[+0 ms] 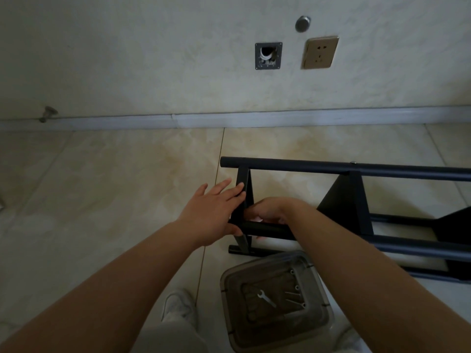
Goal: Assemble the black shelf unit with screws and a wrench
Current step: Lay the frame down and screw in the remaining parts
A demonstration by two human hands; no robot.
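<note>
The black shelf unit (pixel 331 169) lies on its side on the tiled floor, its round tubes running off to the right. My left hand (pixel 211 212) presses with straight fingers against the outer face of the end panel (pixel 243 179), thumb under the near tube. My right hand (pixel 267 211) reaches inside that panel with its fingers curled at the near tube (pixel 270 229); what they hold is hidden. A small silver wrench (pixel 266 298) and several long screws (pixel 295 294) lie in a clear plastic tub (pixel 229 284) below the shelf.
The wall with its grey skirting (pixel 229 118) runs close behind the shelf. A gold socket plate (pixel 320 52) and an open wall box (pixel 268 56) sit above it. My white shoe (pixel 178 304) stands left of the tub.
</note>
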